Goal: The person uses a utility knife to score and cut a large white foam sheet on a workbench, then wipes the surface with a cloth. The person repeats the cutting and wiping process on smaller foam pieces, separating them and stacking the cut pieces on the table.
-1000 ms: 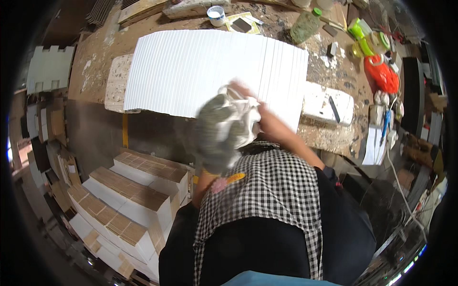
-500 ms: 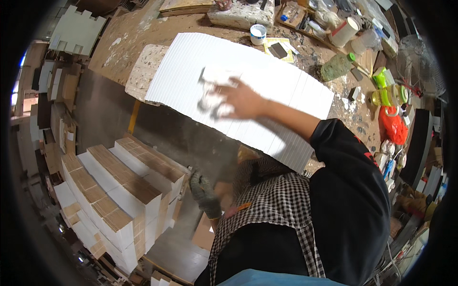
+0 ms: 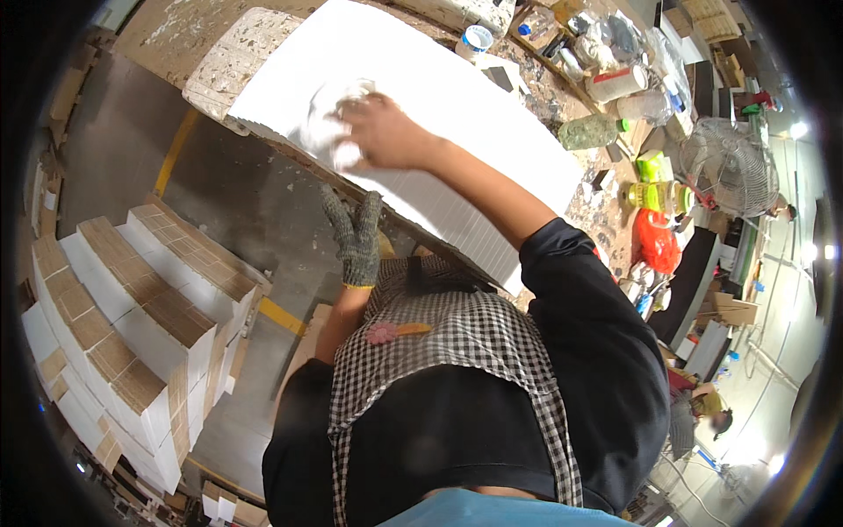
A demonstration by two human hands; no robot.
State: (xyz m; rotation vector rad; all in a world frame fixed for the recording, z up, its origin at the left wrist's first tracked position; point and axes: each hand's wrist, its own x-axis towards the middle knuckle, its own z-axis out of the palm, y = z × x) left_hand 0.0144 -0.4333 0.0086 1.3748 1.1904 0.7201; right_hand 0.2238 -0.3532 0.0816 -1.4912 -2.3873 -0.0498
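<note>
Cloth [image 3: 322,123], white and crumpled, lies under the bare right hand [image 3: 389,136], its blurred fingers spread, grip impossible to tell; beneath both, a white grooved panel [image 3: 479,114]; nearer the body, the grey knit-gloved left hand [image 3: 358,241] opens its fingers apart.

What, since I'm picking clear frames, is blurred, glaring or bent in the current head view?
Head view: the white cloth under the right hand is blurred; glare hides the grooves on much of the white board, while its shaded near end shows them; fisheye bends the stacks at left.
</note>
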